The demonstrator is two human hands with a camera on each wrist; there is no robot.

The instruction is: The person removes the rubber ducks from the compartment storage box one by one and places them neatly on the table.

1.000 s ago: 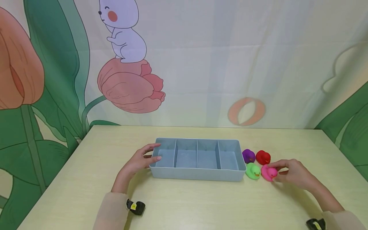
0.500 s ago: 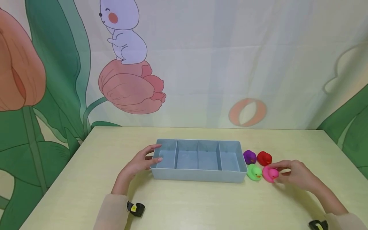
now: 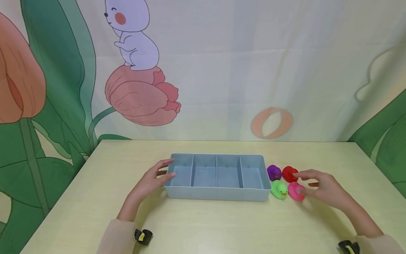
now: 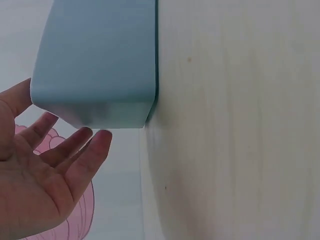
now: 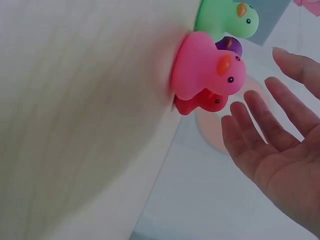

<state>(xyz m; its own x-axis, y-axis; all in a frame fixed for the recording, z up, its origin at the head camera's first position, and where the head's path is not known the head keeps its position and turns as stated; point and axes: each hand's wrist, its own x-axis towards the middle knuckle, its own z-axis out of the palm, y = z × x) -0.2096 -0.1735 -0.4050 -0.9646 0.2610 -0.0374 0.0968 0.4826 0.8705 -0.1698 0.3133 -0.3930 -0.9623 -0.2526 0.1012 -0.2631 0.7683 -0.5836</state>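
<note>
- Pink duck (image 3: pixel 296 191) sits on the table (image 3: pixel 222 225), head view, just right of the green duck (image 3: pixel 279 189), which is beside the right end of the blue tray (image 3: pixel 216 193).
- Right hand (image 3: pixel 326 188) just right of the pink duck, fingers spread and loose; whether the thumb touches the duck, cannot tell. Index reaches over toward the red duck (image 3: pixel 289 173).
- Purple duck (image 3: pixel 274 172) behind the green duck, close to the tray's right wall; red duck just right of it.
- Left hand (image 3: pixel 152 178) at the tray's left end, fingers relaxed and fairly straight, fingertips at the end wall, thumb near the front corner. Not curled round the wall.
- Tray has four compartments, nothing seen inside. Printed backdrop (image 3: pixel 203 70) with rabbit and tulip behind the table.
- Left wrist view: tray (image 4: pixel 100 60) corner up close, left hand (image 4: pixel 40 185) open, fingers (image 4: pixel 92 150) extended, tips right at the tray's end wall; contact not clear.
- Right wrist view: pink duck (image 5: pixel 202 67) on the table (image 5: pixel 75 125), green duck (image 5: pixel 225 20) on its tray side, red duck (image 5: pixel 200 102) and purple duck (image 5: pixel 229 46) partly hidden behind it.
- Right hand (image 5: pixel 285 165) open wide, fingers (image 5: pixel 250 135) straight, apart from the pink duck, holding nothing.
</note>
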